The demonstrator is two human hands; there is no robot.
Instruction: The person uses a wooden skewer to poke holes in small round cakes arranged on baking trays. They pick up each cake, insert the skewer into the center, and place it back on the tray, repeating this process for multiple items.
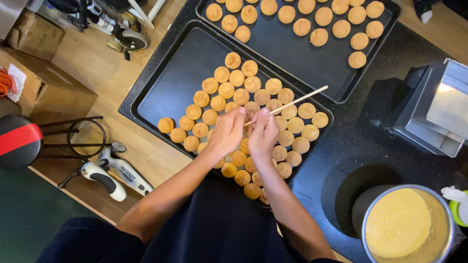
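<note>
Both hands hover over a black baking tray (165, 87) packed with several small round golden puffs (229, 90). My right hand (263, 134) grips a thin wooden stick (297, 101) that slants up to the right above the puffs. My left hand (228, 130) is pinched against the stick's lower end, fingertips touching a puff hidden under them. The tray's left part is bare.
A second black tray (302, 58) with more puffs lies beyond. A steel bowl of yellow cream (404, 224) stands at lower right on the black counter (351, 151), beside a metal box (438, 109). Cardboard boxes (53, 92), a scooter (114, 173) and a stool (19, 139) are on the wooden floor, left.
</note>
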